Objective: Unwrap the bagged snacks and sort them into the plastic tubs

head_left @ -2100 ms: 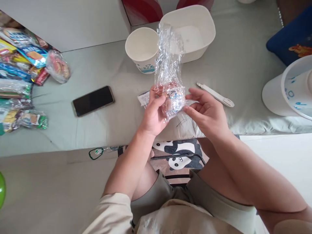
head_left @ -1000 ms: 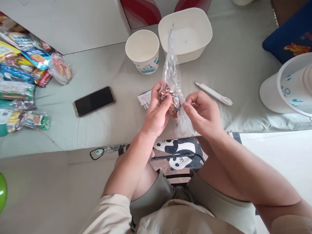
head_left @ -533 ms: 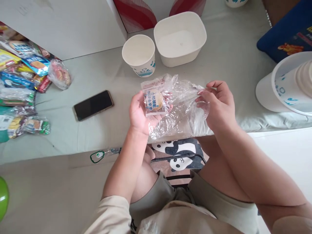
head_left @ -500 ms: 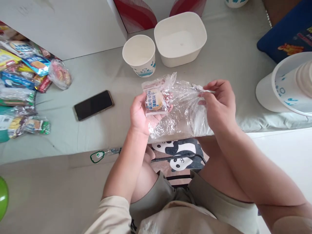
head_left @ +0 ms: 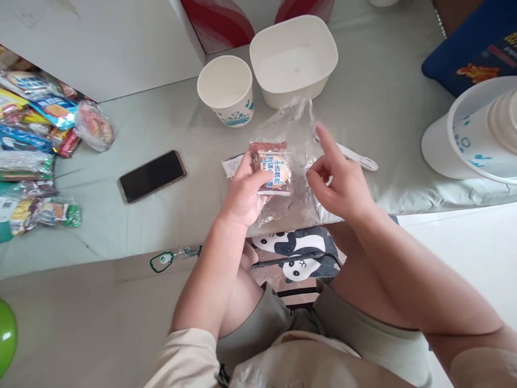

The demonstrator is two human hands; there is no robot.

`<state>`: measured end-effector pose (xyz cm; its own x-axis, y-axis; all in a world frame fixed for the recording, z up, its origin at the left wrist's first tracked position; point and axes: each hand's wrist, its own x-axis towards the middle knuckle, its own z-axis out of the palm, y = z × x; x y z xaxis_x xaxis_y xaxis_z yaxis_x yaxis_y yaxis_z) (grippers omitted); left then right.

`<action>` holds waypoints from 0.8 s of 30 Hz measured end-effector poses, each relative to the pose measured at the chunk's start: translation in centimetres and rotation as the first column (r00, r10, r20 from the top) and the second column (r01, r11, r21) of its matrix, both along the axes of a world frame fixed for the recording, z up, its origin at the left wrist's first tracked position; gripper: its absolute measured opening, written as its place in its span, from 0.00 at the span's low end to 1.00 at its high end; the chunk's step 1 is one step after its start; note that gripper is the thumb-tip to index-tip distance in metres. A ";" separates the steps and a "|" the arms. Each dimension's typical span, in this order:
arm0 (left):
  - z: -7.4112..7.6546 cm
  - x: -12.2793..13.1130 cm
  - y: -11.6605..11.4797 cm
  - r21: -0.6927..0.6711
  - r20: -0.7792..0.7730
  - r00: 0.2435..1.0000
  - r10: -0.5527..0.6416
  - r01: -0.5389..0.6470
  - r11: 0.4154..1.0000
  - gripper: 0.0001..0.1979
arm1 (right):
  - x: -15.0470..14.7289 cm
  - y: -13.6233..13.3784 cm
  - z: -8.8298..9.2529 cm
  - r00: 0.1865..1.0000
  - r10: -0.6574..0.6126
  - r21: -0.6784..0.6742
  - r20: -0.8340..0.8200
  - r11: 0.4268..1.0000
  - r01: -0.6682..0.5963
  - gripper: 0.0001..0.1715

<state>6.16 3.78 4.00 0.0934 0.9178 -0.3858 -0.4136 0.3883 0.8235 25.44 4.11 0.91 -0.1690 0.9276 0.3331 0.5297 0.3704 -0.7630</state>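
Note:
My left hand (head_left: 242, 194) grips a clear plastic bag (head_left: 297, 132) with a small wrapped biscuit packet (head_left: 273, 170) inside, holding it through the film. The packet has blue print and a brown top edge. My right hand (head_left: 337, 180) hovers just right of the bag, its forefinger stretched up and the other fingers loosely curled, holding nothing. Both hands are over the front of the grey-green cloth (head_left: 161, 129).
A paper cup (head_left: 225, 89) and a white tub (head_left: 294, 56) stand behind the hands. A black phone (head_left: 152, 175) lies to the left, a white pen-like tool (head_left: 355, 157) to the right. Snack packets (head_left: 32, 140) pile at far left; stacked cups (head_left: 480, 134) at right.
My right hand has let go of the bag's stretched end and drawn back, forefinger raised. The bag has slackened and the packet now faces me in my left hand.

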 end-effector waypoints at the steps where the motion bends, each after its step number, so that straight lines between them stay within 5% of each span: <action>1: 0.0 -0.1 0.0 -0.004 0.000 0.999 -0.033 0.033 0.999 0.25 | 0.1 0.0 0.0 0.998 -0.005 -0.075 -0.067 0.997 0.000 0.50; 5: 0.0 -0.6 -0.2 -0.035 0.038 0.982 -0.185 0.186 0.982 0.29 | 0.1 0.6 -0.8 0.971 -0.073 -0.161 -0.228 0.986 0.037 0.58; 10: 0.0 -1.2 -0.2 -0.027 0.040 0.981 -0.191 0.192 0.981 0.32 | 1.7 1.8 -2.9 0.979 -0.179 0.020 -0.097 0.983 0.181 0.43; 14: -0.1 -1.4 -0.3 -0.013 0.049 0.988 -0.147 0.148 0.989 0.33 | 2.2 1.6 -1.7 0.955 -0.259 0.120 -0.146 0.953 0.277 0.27; 16: -0.4 -1.2 -0.3 0.005 0.040 0.994 -0.105 0.105 0.994 0.34 | 1.4 0.8 -0.3 0.953 -0.197 0.016 -0.229 0.978 0.206 0.15; 18: -0.8 -0.8 -0.3 0.054 0.012 0.998 -0.059 0.058 0.997 0.36 | 0.1 0.0 0.8 0.938 -0.057 -0.220 -0.342 0.975 -0.021 0.09; 21: -1.5 -0.1 -0.3 0.186 -0.045 0.998 -0.046 0.053 0.981 0.36 | -1.8 -0.7 1.3 0.838 0.008 -0.456 -0.545 0.837 -0.305 0.15; 24: -1.7 0.3 -0.4 0.292 -0.090 0.990 -0.110 0.132 0.947 0.34 | -2.5 -0.7 0.7 0.801 -0.047 -0.487 -0.597 0.815 -0.316 0.22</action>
